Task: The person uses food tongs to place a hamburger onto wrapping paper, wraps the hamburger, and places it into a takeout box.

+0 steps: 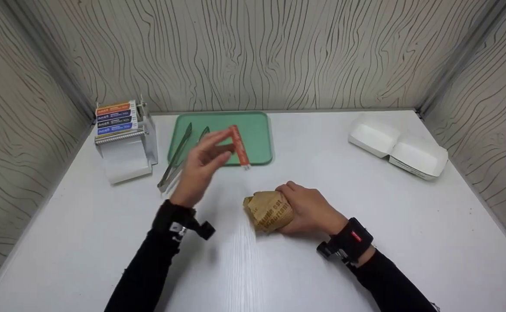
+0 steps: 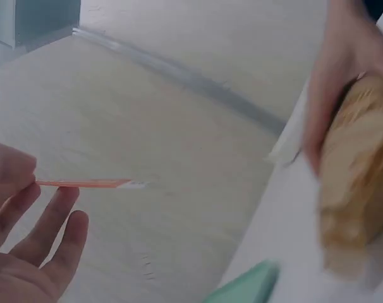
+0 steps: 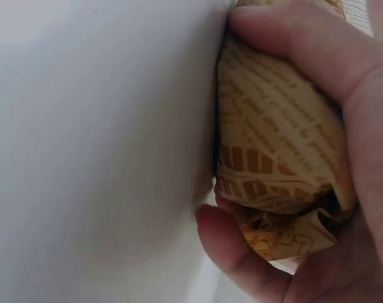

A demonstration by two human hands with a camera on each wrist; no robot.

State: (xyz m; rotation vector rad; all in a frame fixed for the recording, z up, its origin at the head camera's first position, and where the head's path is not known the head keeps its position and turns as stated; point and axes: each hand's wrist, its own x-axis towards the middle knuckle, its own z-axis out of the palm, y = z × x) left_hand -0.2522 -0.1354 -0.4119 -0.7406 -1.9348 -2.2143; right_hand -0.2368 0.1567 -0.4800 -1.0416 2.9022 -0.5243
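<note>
Head | left grip holds orange label (over tray edge) | right grip holds parcel | carton well apart

The head view looks forward and down from above the broad white table, farthest off. The left wrist view, tilted, looks along the bare left hand, near a thin flat orange strip. The right wrist view sits very close to a crumpled brown printed-paper bundle. All three share that bundle; head and left wrist share the strip.
</note>
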